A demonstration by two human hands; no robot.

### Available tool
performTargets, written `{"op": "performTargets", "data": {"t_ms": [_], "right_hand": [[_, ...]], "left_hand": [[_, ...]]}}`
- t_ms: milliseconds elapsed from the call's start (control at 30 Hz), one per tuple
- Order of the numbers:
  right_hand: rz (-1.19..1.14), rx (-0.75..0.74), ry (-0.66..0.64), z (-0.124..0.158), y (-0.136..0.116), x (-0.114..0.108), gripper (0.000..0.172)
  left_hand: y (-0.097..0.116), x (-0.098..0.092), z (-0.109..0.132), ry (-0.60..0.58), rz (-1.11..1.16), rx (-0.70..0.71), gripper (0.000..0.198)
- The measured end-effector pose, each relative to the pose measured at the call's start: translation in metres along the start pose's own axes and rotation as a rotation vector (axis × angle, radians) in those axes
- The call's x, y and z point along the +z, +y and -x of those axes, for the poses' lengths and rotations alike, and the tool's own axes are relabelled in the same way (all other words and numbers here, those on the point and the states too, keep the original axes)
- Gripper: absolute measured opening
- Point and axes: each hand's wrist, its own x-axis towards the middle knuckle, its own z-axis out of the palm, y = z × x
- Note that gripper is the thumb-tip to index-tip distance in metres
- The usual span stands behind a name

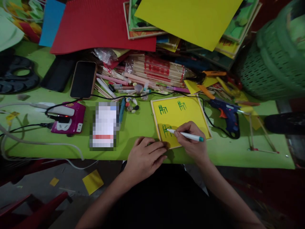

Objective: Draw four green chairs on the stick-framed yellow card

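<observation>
My right hand (192, 141) grips a white marker (189, 136) with a green end. Its tip touches a yellow sheet (182, 122) edged with thin wooden sticks. Three small green chair drawings are on the sheet, two along the top and one under the marker tip. My left hand (146, 156) rests at the lower left corner of the sheet with its fingers curled together. A bit of dark green shows between those fingers, too small to name.
A blue glue gun (226, 113) lies right of the sheet, its black cord crossing behind it. On the left are a pink power strip (71, 119) and a blurred phone (105, 125). Sticks and pens (133, 84) pile up behind, near a green basket (269, 63).
</observation>
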Motion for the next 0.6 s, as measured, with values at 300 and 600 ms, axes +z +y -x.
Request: {"op": "performTargets", "data": {"t_ms": [300, 600], "right_hand": [[-0.058, 0.033, -0.018, -0.0032, -0.0088, -0.0010, 0.014], [-0.065, 0.031, -0.049, -0.0031, -0.0071, -0.0002, 0.013]], "left_hand": [[-0.0001, -0.0008, -0.0002, -0.006, -0.011, 0.001, 0.016], [0.0000, -0.0012, 0.0000, -0.024, -0.010, -0.004, 0.018]]}}
